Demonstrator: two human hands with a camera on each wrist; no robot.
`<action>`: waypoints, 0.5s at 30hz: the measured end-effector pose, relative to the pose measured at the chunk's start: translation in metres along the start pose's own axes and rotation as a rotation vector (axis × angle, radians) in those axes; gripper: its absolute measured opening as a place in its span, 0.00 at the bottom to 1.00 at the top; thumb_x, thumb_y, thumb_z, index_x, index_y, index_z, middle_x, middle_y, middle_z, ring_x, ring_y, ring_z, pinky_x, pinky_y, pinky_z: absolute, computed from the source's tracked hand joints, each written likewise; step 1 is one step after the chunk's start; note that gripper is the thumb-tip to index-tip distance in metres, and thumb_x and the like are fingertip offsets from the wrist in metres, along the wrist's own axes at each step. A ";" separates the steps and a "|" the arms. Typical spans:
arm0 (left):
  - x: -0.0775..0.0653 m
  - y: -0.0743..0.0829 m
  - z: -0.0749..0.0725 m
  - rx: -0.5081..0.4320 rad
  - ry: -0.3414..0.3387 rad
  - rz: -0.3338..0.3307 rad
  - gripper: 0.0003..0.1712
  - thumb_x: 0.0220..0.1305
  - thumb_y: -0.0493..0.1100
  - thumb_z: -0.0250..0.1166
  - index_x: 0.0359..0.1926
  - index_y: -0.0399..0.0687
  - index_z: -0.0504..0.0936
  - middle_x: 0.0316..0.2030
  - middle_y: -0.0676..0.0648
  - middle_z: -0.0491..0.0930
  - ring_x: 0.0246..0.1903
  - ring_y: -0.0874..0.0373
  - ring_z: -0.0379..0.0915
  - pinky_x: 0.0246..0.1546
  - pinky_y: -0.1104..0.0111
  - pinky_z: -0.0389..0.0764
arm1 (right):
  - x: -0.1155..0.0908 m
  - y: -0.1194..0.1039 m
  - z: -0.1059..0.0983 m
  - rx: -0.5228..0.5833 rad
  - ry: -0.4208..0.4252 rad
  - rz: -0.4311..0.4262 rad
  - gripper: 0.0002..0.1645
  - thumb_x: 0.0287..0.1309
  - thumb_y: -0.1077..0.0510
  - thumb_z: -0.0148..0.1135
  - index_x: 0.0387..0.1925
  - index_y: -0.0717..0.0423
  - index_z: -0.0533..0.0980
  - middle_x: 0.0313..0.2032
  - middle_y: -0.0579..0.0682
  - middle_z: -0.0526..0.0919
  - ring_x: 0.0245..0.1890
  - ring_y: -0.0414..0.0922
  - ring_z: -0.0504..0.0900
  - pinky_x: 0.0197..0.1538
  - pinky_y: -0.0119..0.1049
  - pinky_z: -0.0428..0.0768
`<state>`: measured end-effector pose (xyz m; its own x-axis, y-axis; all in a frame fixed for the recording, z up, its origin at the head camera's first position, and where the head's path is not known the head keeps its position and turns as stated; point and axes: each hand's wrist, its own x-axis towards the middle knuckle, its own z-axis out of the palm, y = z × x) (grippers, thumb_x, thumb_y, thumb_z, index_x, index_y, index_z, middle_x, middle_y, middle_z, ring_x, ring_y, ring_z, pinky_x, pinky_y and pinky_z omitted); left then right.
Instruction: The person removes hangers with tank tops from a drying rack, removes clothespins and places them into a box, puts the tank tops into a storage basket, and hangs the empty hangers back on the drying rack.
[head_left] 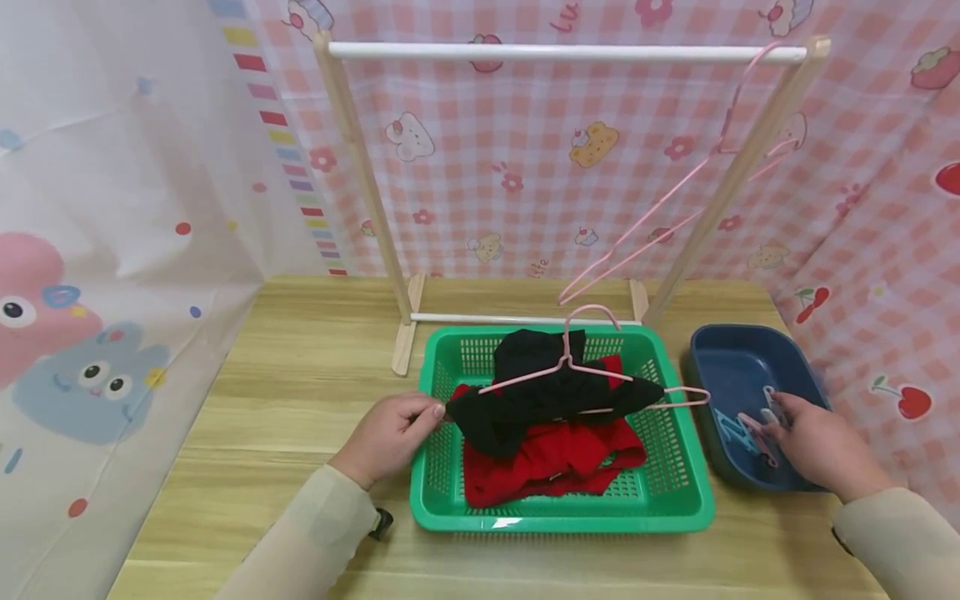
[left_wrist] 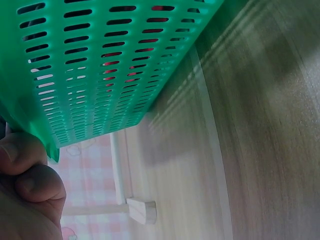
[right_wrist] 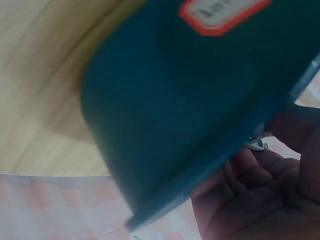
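Over the green basket (head_left: pixel 562 523), a black garment (head_left: pixel 525 408) hangs on a pink hanger (head_left: pixel 567 360). My left hand (head_left: pixel 393 437) pinches the garment's left corner between thumb and fingers; the left wrist view shows its curled fingers (left_wrist: pixel 40 182) beside the basket rim. My right hand (head_left: pixel 821 442) reaches into a dark blue basin (head_left: pixel 738 354) and pinches a pale clothespin (head_left: pixel 769 398) between thumb and fingers. Beneath that hand lie several more clothespins (head_left: pixel 738 432), blue and pink. In the right wrist view the basin wall (right_wrist: pixel 165 110) partly hides the fingers.
Folded red clothing (head_left: pixel 555 467) lies in the basket under the black garment. Behind it stands a wooden rack with a white rail (head_left: pixel 562 52), from which another pink hanger (head_left: pixel 660 204) hangs at the right. Patterned cloth surrounds the wooden table (head_left: pixel 300 358).
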<state>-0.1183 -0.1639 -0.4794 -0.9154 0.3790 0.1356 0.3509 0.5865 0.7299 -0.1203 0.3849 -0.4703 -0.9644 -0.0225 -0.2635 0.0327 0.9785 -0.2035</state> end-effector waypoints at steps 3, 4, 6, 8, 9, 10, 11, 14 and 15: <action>0.000 0.000 0.000 -0.005 -0.002 0.000 0.23 0.68 0.58 0.48 0.22 0.55 0.78 0.26 0.62 0.75 0.29 0.66 0.70 0.33 0.72 0.74 | 0.001 0.005 0.002 -0.009 0.002 0.008 0.35 0.56 0.52 0.59 0.56 0.74 0.63 0.47 0.75 0.74 0.46 0.71 0.73 0.43 0.64 0.71; 0.000 0.000 -0.001 -0.007 -0.003 -0.003 0.23 0.68 0.58 0.48 0.22 0.55 0.78 0.26 0.62 0.75 0.29 0.65 0.70 0.33 0.72 0.74 | 0.001 0.006 0.003 -0.011 -0.001 0.013 0.35 0.56 0.52 0.59 0.56 0.74 0.63 0.47 0.75 0.74 0.46 0.72 0.72 0.43 0.64 0.70; 0.000 0.000 -0.001 -0.011 -0.007 -0.009 0.24 0.68 0.58 0.48 0.22 0.54 0.78 0.26 0.62 0.75 0.29 0.65 0.70 0.33 0.72 0.75 | 0.002 0.009 0.004 -0.017 -0.002 0.018 0.34 0.56 0.52 0.58 0.55 0.74 0.63 0.47 0.75 0.74 0.46 0.72 0.72 0.43 0.64 0.70; 0.000 0.002 -0.002 -0.017 -0.010 -0.017 0.24 0.68 0.58 0.48 0.22 0.54 0.79 0.26 0.62 0.75 0.29 0.65 0.70 0.33 0.71 0.75 | 0.003 0.011 0.005 -0.027 -0.009 0.019 0.33 0.57 0.53 0.57 0.55 0.75 0.63 0.48 0.76 0.73 0.46 0.72 0.72 0.43 0.64 0.70; -0.001 0.002 -0.002 -0.020 -0.012 -0.022 0.24 0.68 0.59 0.48 0.22 0.53 0.79 0.26 0.62 0.75 0.29 0.64 0.70 0.33 0.71 0.75 | 0.003 0.012 0.006 -0.029 -0.016 0.020 0.33 0.57 0.53 0.57 0.54 0.75 0.63 0.48 0.76 0.73 0.46 0.72 0.73 0.44 0.64 0.70; -0.001 0.002 -0.002 -0.022 -0.012 -0.024 0.24 0.68 0.59 0.48 0.22 0.53 0.79 0.26 0.62 0.75 0.29 0.64 0.70 0.33 0.71 0.75 | 0.003 0.013 0.006 -0.030 -0.024 0.022 0.32 0.57 0.53 0.57 0.54 0.75 0.63 0.48 0.76 0.73 0.45 0.71 0.73 0.44 0.64 0.70; -0.001 0.002 -0.002 -0.023 -0.012 -0.026 0.24 0.68 0.59 0.48 0.22 0.53 0.79 0.26 0.62 0.75 0.29 0.64 0.70 0.33 0.71 0.75 | 0.003 0.014 0.007 -0.032 -0.032 0.025 0.32 0.57 0.54 0.57 0.54 0.76 0.64 0.47 0.76 0.72 0.44 0.71 0.73 0.44 0.64 0.70; 0.000 0.003 -0.002 -0.022 -0.010 -0.024 0.24 0.68 0.59 0.48 0.22 0.53 0.79 0.25 0.61 0.75 0.29 0.64 0.70 0.33 0.71 0.75 | 0.003 0.018 0.008 -0.031 -0.067 0.048 0.32 0.57 0.53 0.57 0.53 0.76 0.64 0.47 0.77 0.72 0.44 0.71 0.73 0.45 0.64 0.70; 0.000 0.003 -0.002 -0.021 -0.011 -0.021 0.24 0.68 0.59 0.48 0.22 0.53 0.78 0.25 0.61 0.75 0.29 0.64 0.70 0.33 0.71 0.75 | 0.003 0.019 0.008 -0.029 -0.074 0.056 0.33 0.57 0.53 0.57 0.53 0.76 0.64 0.47 0.77 0.72 0.44 0.71 0.73 0.45 0.64 0.70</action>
<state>-0.1173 -0.1638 -0.4763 -0.9205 0.3741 0.1128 0.3269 0.5793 0.7467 -0.1206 0.4018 -0.4829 -0.9394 0.0181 -0.3424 0.0772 0.9842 -0.1595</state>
